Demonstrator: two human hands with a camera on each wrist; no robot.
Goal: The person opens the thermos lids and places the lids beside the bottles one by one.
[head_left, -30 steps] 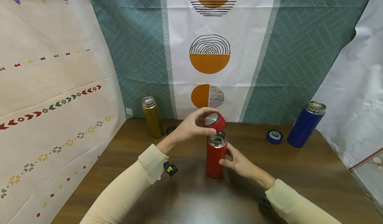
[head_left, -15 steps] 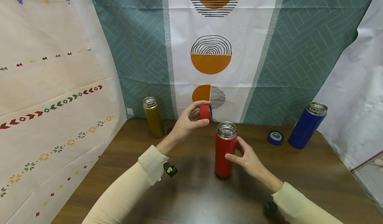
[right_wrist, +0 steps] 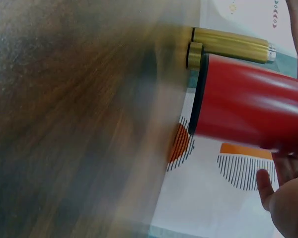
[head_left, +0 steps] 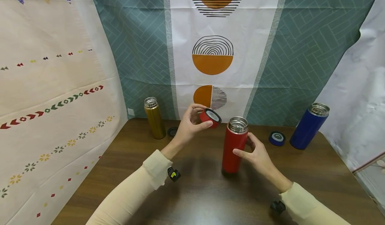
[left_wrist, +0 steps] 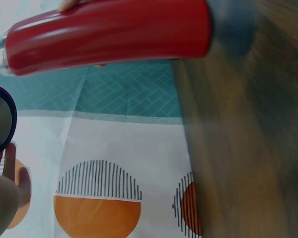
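Note:
My right hand grips the red flask round its side, thumb in front. The flask is upright with a slight lean, its bare steel mouth uncovered. Its black base seems just above the table, though contact is hard to tell. Left of the mouth, my left hand holds the red lid by its rim between thumb and fingers. The lid is tilted, its underside turned up to the right. In the left wrist view the lid is cut off by the edge.
A gold flask stands uncapped at the back left, its lid beside it. At the back right stands an uncapped blue flask with a blue lid next to it. Patterned cloth hangs behind the wooden table.
The red lid has come away from over the flask's mouth to the left and turned over. My right hand has carried the flask to the right and slightly back.

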